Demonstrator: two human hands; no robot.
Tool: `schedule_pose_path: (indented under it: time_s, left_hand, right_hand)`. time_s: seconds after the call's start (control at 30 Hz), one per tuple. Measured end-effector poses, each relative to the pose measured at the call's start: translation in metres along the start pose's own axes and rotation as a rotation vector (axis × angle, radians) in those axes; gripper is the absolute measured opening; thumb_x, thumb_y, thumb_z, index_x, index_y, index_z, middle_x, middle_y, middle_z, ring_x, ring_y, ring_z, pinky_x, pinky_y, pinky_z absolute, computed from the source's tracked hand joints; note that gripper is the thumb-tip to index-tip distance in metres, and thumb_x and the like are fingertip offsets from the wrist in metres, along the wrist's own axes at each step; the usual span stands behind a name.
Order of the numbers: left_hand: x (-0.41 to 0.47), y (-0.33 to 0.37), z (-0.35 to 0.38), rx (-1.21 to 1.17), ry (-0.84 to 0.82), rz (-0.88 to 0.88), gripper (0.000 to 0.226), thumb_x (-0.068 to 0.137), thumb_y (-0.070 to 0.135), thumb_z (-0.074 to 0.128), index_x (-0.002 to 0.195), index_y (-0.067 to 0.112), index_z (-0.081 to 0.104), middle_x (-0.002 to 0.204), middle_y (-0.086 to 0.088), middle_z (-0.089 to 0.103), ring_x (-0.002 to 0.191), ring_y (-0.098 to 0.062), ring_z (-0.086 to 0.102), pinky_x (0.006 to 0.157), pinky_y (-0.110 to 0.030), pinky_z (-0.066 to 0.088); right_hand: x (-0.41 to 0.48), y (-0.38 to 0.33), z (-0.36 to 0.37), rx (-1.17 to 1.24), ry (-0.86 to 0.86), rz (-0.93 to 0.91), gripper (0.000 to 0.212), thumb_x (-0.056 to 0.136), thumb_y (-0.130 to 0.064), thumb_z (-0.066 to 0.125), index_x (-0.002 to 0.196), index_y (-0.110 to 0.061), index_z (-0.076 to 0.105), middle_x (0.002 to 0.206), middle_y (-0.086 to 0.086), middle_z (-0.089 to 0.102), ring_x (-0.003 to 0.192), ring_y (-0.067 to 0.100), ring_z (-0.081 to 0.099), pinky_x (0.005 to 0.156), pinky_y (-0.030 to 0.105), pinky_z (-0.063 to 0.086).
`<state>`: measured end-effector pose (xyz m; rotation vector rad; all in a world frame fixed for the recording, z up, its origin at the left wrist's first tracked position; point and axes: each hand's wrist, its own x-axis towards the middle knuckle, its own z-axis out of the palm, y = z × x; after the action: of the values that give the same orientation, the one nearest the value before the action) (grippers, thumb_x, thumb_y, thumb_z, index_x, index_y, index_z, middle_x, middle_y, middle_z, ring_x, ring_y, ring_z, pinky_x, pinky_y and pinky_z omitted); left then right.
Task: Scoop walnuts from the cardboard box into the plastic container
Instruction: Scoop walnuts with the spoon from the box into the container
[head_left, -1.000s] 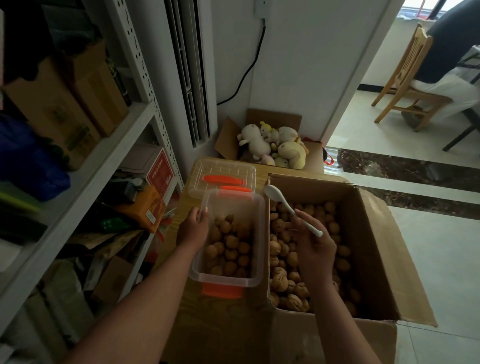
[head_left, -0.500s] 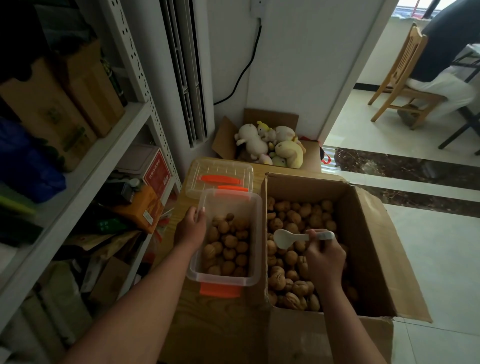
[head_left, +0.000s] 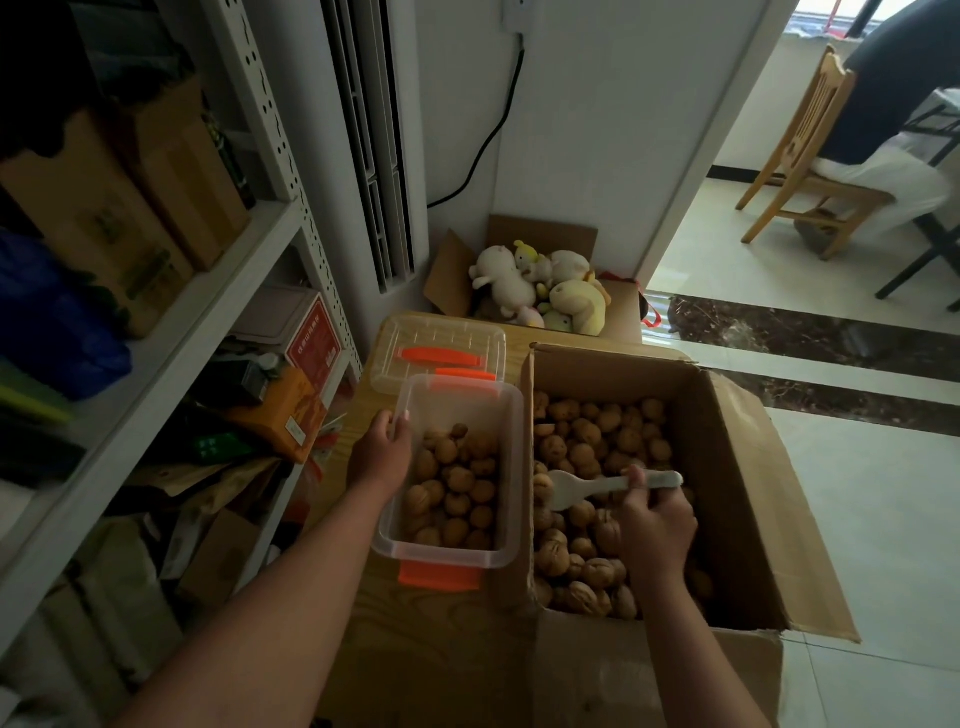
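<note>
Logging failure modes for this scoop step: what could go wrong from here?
1. The spoon looks shallow next to the walnuts. One may roll off when the right hand carries it over the wall of the cardboard box.
2. The plastic container looks light. If the left hand gripping its rim lets go, a dropped walnut might shift it.

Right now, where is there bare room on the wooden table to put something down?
The table is bare in front of the plastic container, between the left forearm and the cardboard box. Elsewhere crowded: lid behind, left hand beside it.
</note>
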<state>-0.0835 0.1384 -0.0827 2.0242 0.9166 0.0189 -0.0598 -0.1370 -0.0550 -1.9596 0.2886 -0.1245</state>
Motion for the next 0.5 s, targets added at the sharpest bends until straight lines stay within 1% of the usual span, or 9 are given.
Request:
schedule_pose_path:
  time_s: [0.03,0.1,0.17,0.23,0.3,0.33,0.37,0.43,0.5]
  left_hand:
    - [0.0,0.0,0.0,0.002,-0.001,0.003,0.047,0.101,0.046,0.029,0.136,0.018,0.044,0.134,-0.011,0.053,0.117,-0.03,0.052,0.084,-0.035,0.04]
    - [0.0,-0.001,0.0,0.001,-0.004,0.004,0.047,0.101,0.047,0.029,0.136,0.018,0.044,0.133,-0.01,0.054,0.116,-0.03,0.053,0.082,-0.034,0.04]
    - [0.0,-0.001,0.0,-0.002,-0.006,0.004,0.048,0.101,0.047,0.029,0.137,0.018,0.043,0.135,-0.01,0.052,0.118,-0.03,0.052,0.083,-0.034,0.039]
    - [-0.001,0.0,0.0,-0.003,-0.01,0.003,0.048,0.101,0.046,0.029,0.138,0.018,0.042,0.137,-0.01,0.051,0.12,-0.03,0.051,0.084,-0.035,0.04]
    - [-0.001,0.001,0.0,0.003,-0.009,0.004,0.049,0.102,0.046,0.029,0.139,0.017,0.041,0.137,-0.01,0.051,0.12,-0.03,0.051,0.084,-0.034,0.039]
    - [-0.001,0.0,-0.001,0.008,-0.008,0.007,0.048,0.101,0.046,0.029,0.138,0.018,0.042,0.136,-0.011,0.052,0.119,-0.03,0.051,0.083,-0.034,0.04]
    - [-0.001,0.0,-0.001,0.009,-0.007,0.011,0.048,0.101,0.047,0.029,0.137,0.018,0.043,0.135,-0.011,0.053,0.118,-0.03,0.052,0.082,-0.034,0.04]
    - [0.0,-0.001,-0.001,0.006,-0.007,0.007,0.048,0.101,0.047,0.029,0.136,0.018,0.044,0.135,-0.01,0.053,0.118,-0.03,0.052,0.084,-0.035,0.041]
    - [0.001,-0.002,-0.001,0.01,-0.013,0.0,0.049,0.101,0.048,0.029,0.137,0.018,0.044,0.135,-0.01,0.053,0.118,-0.03,0.052,0.087,-0.038,0.043]
  right_hand:
    - [0.001,0.0,-0.001,0.053,0.021,0.067,0.022,0.094,-0.02,0.054,0.083,-0.003,0.06,0.059,0.006,0.055,0.047,0.016,0.049,0.042,0.023,0.037]
    - [0.0,-0.001,-0.002,0.128,0.038,0.136,0.025,0.095,-0.024,0.053,0.08,-0.005,0.06,0.059,0.007,0.056,0.044,0.01,0.051,0.042,0.022,0.039]
    - [0.0,-0.001,-0.001,0.168,0.034,0.154,0.027,0.095,-0.025,0.053,0.081,-0.004,0.061,0.06,0.007,0.057,0.039,0.003,0.05,0.039,0.017,0.039]
    - [0.0,-0.002,-0.002,0.221,0.044,0.158,0.031,0.095,-0.026,0.052,0.084,0.001,0.061,0.06,0.008,0.058,0.04,0.005,0.05,0.04,0.017,0.039]
    - [0.002,-0.009,-0.004,0.288,0.074,0.139,0.034,0.095,-0.026,0.051,0.087,0.005,0.06,0.061,0.009,0.057,0.042,0.006,0.051,0.04,0.016,0.04]
    - [0.002,-0.015,-0.006,0.321,0.092,0.116,0.033,0.095,-0.026,0.051,0.087,0.005,0.059,0.06,0.007,0.056,0.041,0.003,0.05,0.04,0.015,0.039]
    - [0.003,-0.021,-0.007,0.349,0.108,0.087,0.031,0.096,-0.025,0.05,0.086,0.002,0.059,0.06,0.006,0.054,0.04,0.001,0.048,0.04,0.014,0.039]
    - [0.003,-0.036,-0.008,0.399,0.119,0.031,0.026,0.095,-0.026,0.051,0.079,-0.008,0.058,0.061,0.002,0.054,0.041,0.0,0.048,0.044,0.015,0.039]
    - [0.003,-0.05,-0.006,0.439,0.065,-0.051,0.019,0.095,-0.025,0.051,0.082,-0.015,0.06,0.065,0.001,0.056,0.049,0.001,0.052,0.05,0.018,0.043]
